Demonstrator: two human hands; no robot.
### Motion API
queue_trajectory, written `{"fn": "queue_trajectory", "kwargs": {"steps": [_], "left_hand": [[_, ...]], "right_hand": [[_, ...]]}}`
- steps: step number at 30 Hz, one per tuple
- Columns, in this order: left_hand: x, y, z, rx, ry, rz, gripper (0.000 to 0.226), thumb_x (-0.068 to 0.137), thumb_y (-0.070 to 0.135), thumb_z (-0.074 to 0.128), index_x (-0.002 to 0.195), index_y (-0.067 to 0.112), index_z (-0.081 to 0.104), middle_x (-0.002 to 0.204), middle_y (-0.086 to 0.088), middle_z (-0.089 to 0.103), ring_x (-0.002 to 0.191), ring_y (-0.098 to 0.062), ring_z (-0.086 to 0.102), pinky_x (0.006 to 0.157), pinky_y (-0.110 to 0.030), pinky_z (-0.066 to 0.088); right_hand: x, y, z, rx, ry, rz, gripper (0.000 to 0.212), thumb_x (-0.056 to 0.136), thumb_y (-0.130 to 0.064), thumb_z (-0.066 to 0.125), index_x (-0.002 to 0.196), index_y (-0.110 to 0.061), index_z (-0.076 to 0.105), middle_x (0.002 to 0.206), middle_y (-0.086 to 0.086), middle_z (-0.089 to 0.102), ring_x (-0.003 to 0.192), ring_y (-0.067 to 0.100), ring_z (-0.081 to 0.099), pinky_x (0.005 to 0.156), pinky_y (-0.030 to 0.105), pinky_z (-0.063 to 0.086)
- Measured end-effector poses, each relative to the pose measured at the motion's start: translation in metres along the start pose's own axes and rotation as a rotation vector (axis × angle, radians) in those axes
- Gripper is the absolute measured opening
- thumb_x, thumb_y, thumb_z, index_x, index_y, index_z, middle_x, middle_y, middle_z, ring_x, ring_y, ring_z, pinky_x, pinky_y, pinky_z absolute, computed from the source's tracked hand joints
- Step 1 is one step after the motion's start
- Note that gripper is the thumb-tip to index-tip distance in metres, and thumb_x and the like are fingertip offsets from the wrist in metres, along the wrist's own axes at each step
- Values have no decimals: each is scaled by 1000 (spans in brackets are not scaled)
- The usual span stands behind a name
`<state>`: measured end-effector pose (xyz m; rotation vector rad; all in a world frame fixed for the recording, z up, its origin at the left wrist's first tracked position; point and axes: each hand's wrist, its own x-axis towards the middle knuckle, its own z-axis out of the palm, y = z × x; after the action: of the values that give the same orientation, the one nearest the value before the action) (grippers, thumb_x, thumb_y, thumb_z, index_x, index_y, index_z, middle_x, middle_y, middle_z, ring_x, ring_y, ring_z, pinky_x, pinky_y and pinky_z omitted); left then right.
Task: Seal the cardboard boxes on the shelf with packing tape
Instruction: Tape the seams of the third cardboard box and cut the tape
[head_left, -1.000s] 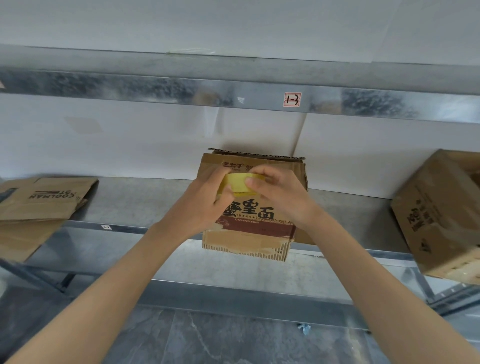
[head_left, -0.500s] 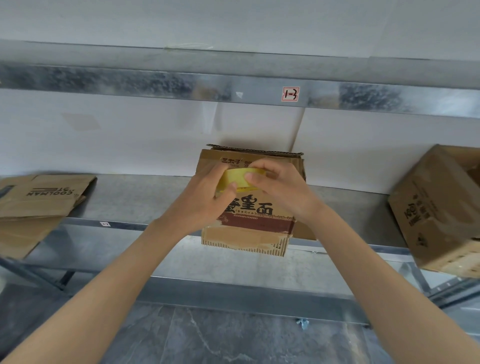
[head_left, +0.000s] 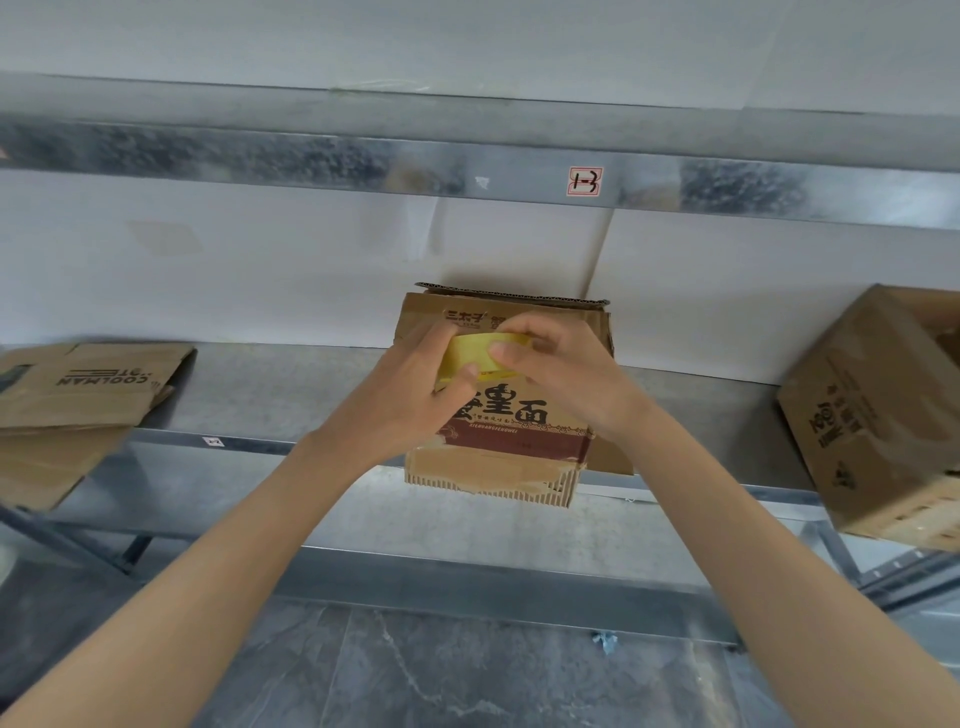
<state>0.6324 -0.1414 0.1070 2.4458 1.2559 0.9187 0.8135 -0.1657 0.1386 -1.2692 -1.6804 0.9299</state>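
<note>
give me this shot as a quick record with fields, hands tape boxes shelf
left hand: grips the yellow tape roll from the left
right hand: pinches the tape roll from the right
tape roll position: held in front of the upper part of the middle box
middle box: printed cardboard, on the shelf, its bottom edge past the shelf's front lip
flattened box: lies on the shelf at the left
right box: tilted, cut by the frame's edge
tape pulled out: cannot tell
</note>
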Motion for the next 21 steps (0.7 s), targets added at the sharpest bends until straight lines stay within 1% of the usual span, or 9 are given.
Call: {"fn": "queue_trajectory", "kwargs": {"steps": [4,7,10,12,15,18,21], "left_hand": [[-2,3,-3,25,-31,15,38,93,40,35,118,13,44,106,1,49,87,-17,54,67,-31,50],[-3,4,-4,50,-42,23,37,93,37,36,118,10,44,107,-4,51,86,-19,53,67,-34,49],[-4,7,-5,72,-62,14,43,91,38,32,120,8,44,111,-8,51,88,-21,53,69,-37,50],[-4,10,-5,93,-66,17,45,91,37,31,120,6,44,111,-10,51,88,-22,53,68,-36,49],[-5,11,-5,123,-57,41,36,94,28,37,118,4,45,109,-11,51,84,-21,50,64,-30,39],[-6,12,-4,138,-36,56,27,95,17,41,117,2,47,104,-10,50,80,-20,47,62,-28,31],[-7,11,-5,199,-30,73,20,94,7,42,111,0,51,95,-12,53,70,-24,50,55,-29,28]], "right_hand": [[-1,-1,0,-2,-6,-12,6,91,-19,62,92,-17,67,81,-7,62,74,10,53,69,26,43],[-1,-1,0,6,-14,-6,6,91,-19,62,92,-17,67,81,-8,62,75,11,54,70,27,43],[-2,0,0,3,-9,6,5,91,-20,62,91,-18,67,80,-10,62,74,8,53,69,26,43],[-2,1,0,7,-9,12,5,91,-20,62,90,-20,67,81,-9,62,75,10,54,70,27,44],[-2,1,-1,6,-14,12,5,91,-20,62,91,-18,67,81,-8,62,75,10,54,70,28,44],[-2,3,-1,-6,-22,18,8,90,-20,62,94,-16,67,79,-10,61,73,6,53,70,23,42],[-2,4,-2,-14,-30,24,7,90,-22,63,95,-21,67,78,-14,61,71,0,52,69,18,41]]}}
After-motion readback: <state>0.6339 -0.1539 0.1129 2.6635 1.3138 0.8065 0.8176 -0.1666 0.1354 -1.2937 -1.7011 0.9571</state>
